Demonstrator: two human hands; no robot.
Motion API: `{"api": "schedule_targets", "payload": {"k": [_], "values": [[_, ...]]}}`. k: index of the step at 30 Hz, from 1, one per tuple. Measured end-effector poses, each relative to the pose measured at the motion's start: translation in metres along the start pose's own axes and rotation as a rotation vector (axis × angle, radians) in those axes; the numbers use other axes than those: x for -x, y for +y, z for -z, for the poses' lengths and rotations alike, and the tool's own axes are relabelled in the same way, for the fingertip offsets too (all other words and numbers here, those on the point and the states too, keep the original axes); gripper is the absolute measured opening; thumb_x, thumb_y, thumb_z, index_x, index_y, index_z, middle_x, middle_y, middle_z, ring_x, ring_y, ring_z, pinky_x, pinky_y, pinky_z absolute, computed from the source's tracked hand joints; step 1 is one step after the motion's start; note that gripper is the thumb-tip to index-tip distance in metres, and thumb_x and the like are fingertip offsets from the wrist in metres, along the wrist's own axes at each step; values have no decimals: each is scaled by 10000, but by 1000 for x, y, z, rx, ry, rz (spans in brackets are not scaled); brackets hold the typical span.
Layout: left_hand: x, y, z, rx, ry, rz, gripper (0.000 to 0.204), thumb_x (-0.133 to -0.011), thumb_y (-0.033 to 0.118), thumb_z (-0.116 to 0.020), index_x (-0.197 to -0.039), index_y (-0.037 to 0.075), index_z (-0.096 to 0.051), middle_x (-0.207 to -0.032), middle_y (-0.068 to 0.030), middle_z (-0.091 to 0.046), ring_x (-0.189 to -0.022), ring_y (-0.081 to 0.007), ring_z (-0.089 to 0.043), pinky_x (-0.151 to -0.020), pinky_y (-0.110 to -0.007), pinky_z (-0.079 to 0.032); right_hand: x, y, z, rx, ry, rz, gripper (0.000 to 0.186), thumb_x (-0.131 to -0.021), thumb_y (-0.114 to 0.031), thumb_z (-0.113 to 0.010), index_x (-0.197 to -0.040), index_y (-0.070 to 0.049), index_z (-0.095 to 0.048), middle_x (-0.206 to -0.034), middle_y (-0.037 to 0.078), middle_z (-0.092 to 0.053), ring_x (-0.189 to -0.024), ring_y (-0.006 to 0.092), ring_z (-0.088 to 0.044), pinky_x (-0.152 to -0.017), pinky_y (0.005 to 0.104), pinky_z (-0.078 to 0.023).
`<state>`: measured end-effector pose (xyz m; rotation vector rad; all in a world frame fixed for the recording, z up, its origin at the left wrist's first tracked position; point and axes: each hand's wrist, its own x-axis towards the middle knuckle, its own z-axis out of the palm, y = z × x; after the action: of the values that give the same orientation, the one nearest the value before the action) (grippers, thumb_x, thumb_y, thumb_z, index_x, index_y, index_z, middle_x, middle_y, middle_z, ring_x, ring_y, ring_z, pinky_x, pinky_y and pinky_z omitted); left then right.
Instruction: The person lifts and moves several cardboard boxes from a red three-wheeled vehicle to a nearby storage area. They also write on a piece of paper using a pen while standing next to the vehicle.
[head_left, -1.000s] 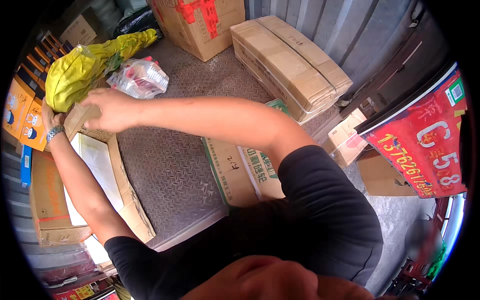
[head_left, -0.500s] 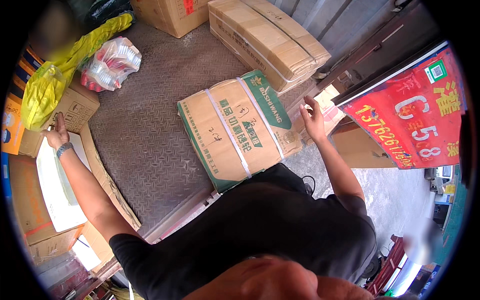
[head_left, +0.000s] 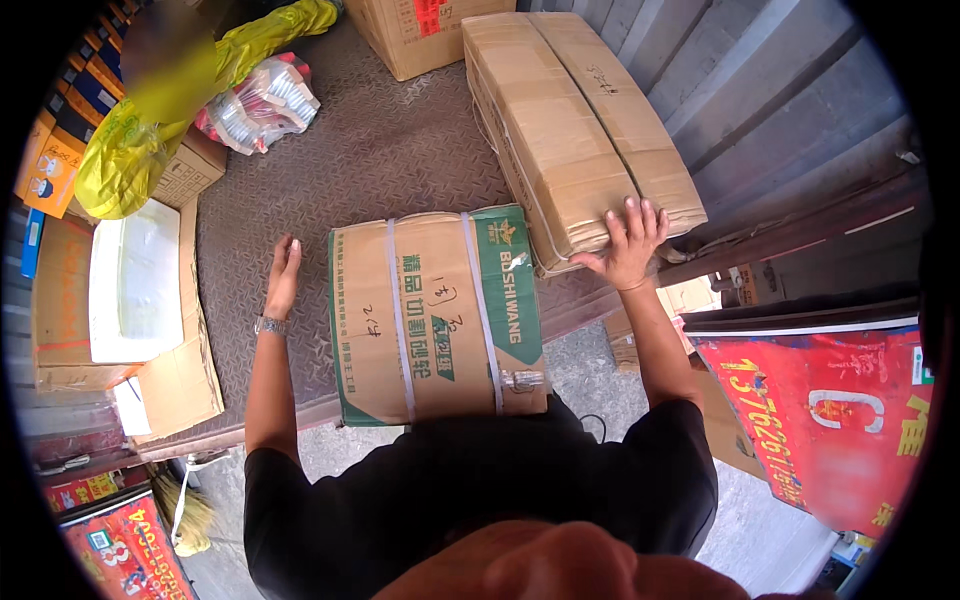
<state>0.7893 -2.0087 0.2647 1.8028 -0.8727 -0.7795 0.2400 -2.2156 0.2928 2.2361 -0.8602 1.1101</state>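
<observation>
A brown carton (head_left: 430,315) with a green band and two white straps lies on the checker-plate truck bed (head_left: 380,160), right in front of my chest. My left hand (head_left: 283,275) is flat and open on the bed, just beside the carton's left side. My right hand (head_left: 630,240) rests with spread fingers on the near corner of a long taped brown carton pair (head_left: 575,130), which lies to the right of the strapped carton. Neither hand grips anything.
At the far left are a yellow bag (head_left: 150,130), a clear bag of packets (head_left: 255,100) and an open carton with a white foam slab (head_left: 135,280). A big carton (head_left: 420,30) stands at the back. A red banner (head_left: 830,420) hangs low at the right.
My left hand left the small box at the far left and came in beside the strapped carton. My right hand went from that carton's right edge up onto the long carton pair.
</observation>
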Motion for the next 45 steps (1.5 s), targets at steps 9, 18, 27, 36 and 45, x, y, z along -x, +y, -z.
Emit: {"api": "schedule_targets", "payload": {"k": [9,18,27,36,45], "values": [[-18,-8,-82,302,-128,129,341,-937,338,-675,-1168,97,-603,-1061,-41,-641,-940,-135,-601,-846,-301,-498,-191,22,-51,-47,150,-90,315,-768,-485,-715,-917,-209,-682,-1053,-55,-639,-1180,189,-528,-1056,468,-266],[19,21,-74,-537,283,-213,734,-864,473,-710,-1355,-13,-462,-1298,-222,-582,-1198,-317,-567,-1011,-381,-441,-371,-168,-69,-105,-325,207,203,-842,-219,-582,-795,-90,-731,-845,149,-719,-797,252,-710,-642,408,-564],[126,63,-51,1189,-222,167,962,-896,621,-583,-1529,35,-156,-1547,-251,-255,-1438,-379,-270,-1122,-561,-310,-415,-324,-82,31,-525,406,351,-918,-372,-617,-919,-48,-752,-930,155,-724,-891,317,-712,-752,435,-569],[197,78,59,1552,109,-98,697,-973,540,-500,-1464,62,-375,-1449,-128,-473,-1333,-287,-446,-1110,-465,-366,-439,-500,11,-648,-557,371,285,-865,-239,-589,-969,-8,-717,-942,190,-712,-867,354,-685,-801,458,-535],[300,-47,143,1298,772,-137,730,-971,605,-435,-1466,72,-366,-1493,-147,-405,-1359,-321,-411,-1124,-496,-367,-345,-615,154,-879,-495,1026,180,-791,-204,-631,-860,-113,-770,-870,92,-744,-831,249,-713,-634,390,-558]]}}
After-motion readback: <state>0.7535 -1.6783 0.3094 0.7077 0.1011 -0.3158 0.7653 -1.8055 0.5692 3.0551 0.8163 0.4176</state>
